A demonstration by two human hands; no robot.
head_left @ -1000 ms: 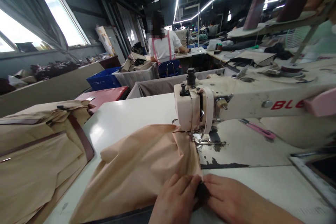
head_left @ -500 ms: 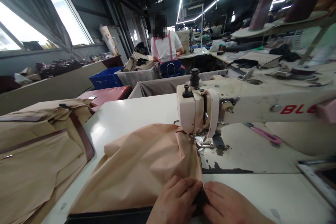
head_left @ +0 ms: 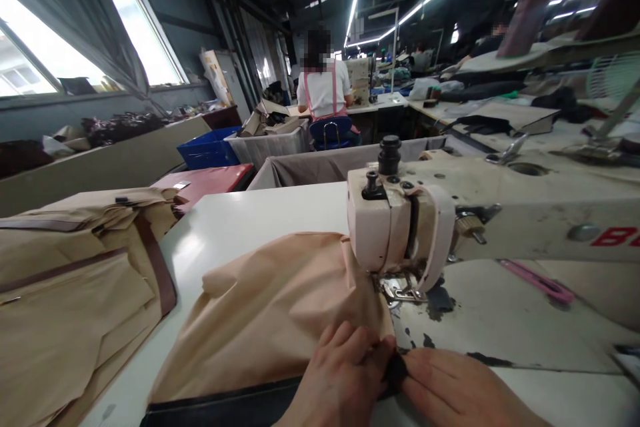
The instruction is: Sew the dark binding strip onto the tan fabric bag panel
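Note:
A tan fabric piece (head_left: 270, 307) with a dark band (head_left: 225, 401) along its near edge lies on the white table. Its right edge runs under the presser foot of the sewing machine (head_left: 370, 220). My left hand (head_left: 340, 367) is closed on that edge, fingers bent on top of the cloth. Close beside it, my right hand (head_left: 455, 380) pinches the dark end of the band at the corner. The fingertips of both hands nearly meet there, and part of the corner is hidden beneath them.
To the left lies a stack of tan fabric pieces (head_left: 65, 293) with brown trim. A pink cutter (head_left: 537, 280) rests on the machine bed. Beyond the table stand a grey cloth-lined bin (head_left: 310, 163) and a blue crate (head_left: 207, 147). A person (head_left: 325, 90) sits farther back, facing away.
Both hands and the fabric edge have moved slightly up toward the presser foot. The near dark band shows more. The camera view has shifted a little, and the machine looks closer.

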